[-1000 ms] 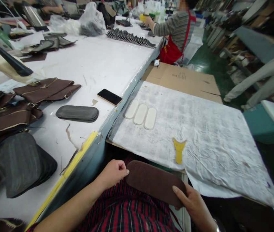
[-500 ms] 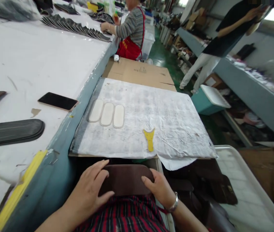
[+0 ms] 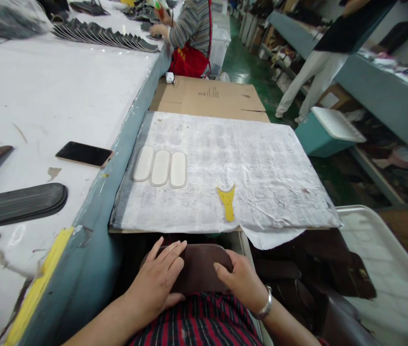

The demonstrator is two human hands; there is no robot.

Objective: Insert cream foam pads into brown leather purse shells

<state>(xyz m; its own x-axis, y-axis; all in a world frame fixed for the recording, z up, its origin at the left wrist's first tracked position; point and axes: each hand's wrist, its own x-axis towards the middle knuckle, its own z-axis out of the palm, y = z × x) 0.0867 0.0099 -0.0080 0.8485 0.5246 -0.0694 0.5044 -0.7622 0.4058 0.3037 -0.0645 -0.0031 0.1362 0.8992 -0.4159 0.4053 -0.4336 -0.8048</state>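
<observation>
A dark brown leather piece with rounded ends (image 3: 202, 269) lies level across my lap, below the front edge of the work board. My right hand (image 3: 243, 281) grips its right end, thumb on top and fingers behind the edge. Across the left part of the piece lies my left hand (image 3: 158, 276), fingers stretched out flat on its surface, thumb by the lower edge. On the white-covered board (image 3: 261, 168) ahead are a yellow forked piece (image 3: 227, 202) and three pale oval pieces with grey rims: left (image 3: 143, 164), middle (image 3: 160, 167), right (image 3: 178, 169).
On the white table (image 3: 55, 86) at left lie a phone (image 3: 84, 154) and a stack of long dark strips (image 3: 19, 204). A white tray (image 3: 398, 269) and dark leather pieces (image 3: 319, 254) are at lower right. Two people are farther back, near a teal bin (image 3: 319, 134).
My left hand has slid right and farther onto the leather piece, its fingers now flat on top. My right hand keeps its hold. The view has shifted slightly.
</observation>
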